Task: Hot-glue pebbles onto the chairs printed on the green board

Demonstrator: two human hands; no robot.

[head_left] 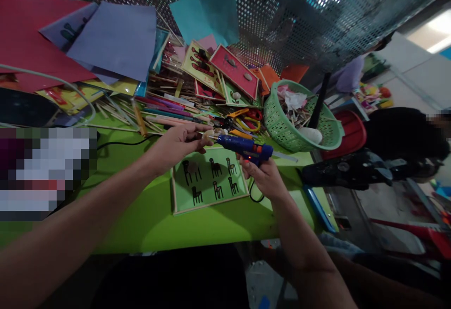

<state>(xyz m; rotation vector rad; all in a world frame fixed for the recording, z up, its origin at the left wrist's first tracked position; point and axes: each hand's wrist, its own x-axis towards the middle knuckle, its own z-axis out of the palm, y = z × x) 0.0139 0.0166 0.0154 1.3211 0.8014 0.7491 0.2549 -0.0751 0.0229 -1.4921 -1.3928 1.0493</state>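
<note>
My right hand [262, 175] is wrapped around the handle of a blue hot glue gun [236, 143], which has a small red light and points left. Between the fingertips of my left hand [176, 145] is a small pale stone [207, 138], right at the glue gun's nozzle. Its exact shape is partly covered by my fingers. Beneath both hands, a green card [207, 205] framed with thin sticks lies on the table. Several black chairs are drawn on it, and a brownish round spot sits over the upper left chair.
A green basket [289, 128] of scraps stands at the right. Scissors [252, 123], pencils and sticks lie behind my hands. Framed cards [234, 72] and coloured paper [116, 41] pile up against the perforated metal panel. Another person [398, 144] is at the right.
</note>
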